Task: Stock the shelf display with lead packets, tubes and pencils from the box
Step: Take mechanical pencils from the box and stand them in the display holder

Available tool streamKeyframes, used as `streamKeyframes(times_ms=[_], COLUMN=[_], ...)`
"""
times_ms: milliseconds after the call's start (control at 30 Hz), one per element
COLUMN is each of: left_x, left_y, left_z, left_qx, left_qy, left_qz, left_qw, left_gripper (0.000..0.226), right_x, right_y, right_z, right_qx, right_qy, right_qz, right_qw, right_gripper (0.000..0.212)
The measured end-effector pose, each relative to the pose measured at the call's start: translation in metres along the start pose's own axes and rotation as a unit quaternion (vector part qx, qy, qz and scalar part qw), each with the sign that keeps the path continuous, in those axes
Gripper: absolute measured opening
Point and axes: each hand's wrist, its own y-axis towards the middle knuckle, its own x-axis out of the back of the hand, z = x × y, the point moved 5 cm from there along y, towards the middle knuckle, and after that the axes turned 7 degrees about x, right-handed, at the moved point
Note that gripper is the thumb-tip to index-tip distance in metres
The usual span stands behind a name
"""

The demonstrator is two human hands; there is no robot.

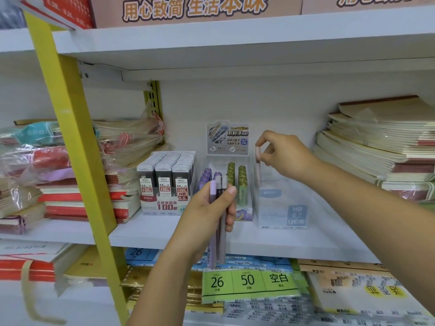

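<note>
Left hand [207, 217] grips a bunch of pencils [217, 243], long axis vertical, caps up, lower ends hanging past the shelf [306, 241] edge, in front of the tube display [242, 182]. Right hand [286, 154] pinches the top of one pale pink pencil [258, 158], upright at the clear box [282, 208] marked "HB 0.7"; inside or beside, unclear. Lead packets [164, 182] read "0.5 HB", "100". Bunch count unclear

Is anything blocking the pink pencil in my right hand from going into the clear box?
Nothing visible. The right hand holds the pink pencil upright by the left wall of the clear box.
</note>
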Motion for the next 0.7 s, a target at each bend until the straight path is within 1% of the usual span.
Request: streamKeyframes(times_ms=[67,100,167,233,267,367,467,600,700], left_x=[0.0,-0.001,-0.003,-0.006,-0.007,-0.011,-0.016,-0.026,-0.031], left_y=[-0.002,-0.003,-0.005,-0.007,-0.008,-0.009,-0.012,-0.017,-0.018], left_z=[-0.002,-0.003,-0.005,-0.006,-0.006,-0.007,-0.004,0.0,0.002], left_qx=[0.001,0.002,0.006,0.006,0.006,0.013,0.03,0.041,0.046], left_qy=[-0.008,-0.02,-0.044,-0.055,-0.06,-0.084,-0.087,-0.06,-0.047], left_qz=[0.001,0.005,0.015,0.027,0.035,0.056,0.071,0.102,0.111], left_qw=[1.0,1.0,0.999,0.998,0.998,0.995,0.993,0.992,0.992], left_gripper=[0.028,0.026,0.024,0.027,0.027,0.02,0.019,0.02,0.026], right_x=[0.007,0.011,0.019,0.023,0.023,0.01,-0.001,-0.003,-0.009], right_y=[-0.008,-0.016,-0.036,-0.06,-0.072,-0.101,-0.11,-0.107,-0.109], right_z=[0.007,0.011,0.022,0.03,0.034,0.042,0.045,0.049,0.051], right_qx=[0.028,0.042,0.063,0.066,0.06,0.029,0.006,-0.008,-0.021], right_qy=[-0.02,-0.01,0.047,0.125,0.163,0.26,0.292,0.332,0.362], right_qz=[-0.054,-0.09,-0.155,-0.181,-0.174,-0.118,-0.081,-0.043,-0.02], right_qw=[0.998,0.995,0.985,0.973,0.969,0.958,0.953,0.942,0.932], right_gripper=[0.018,0.018,0.014,0.013,0.014,0.017,0.015,0.019,0.013])
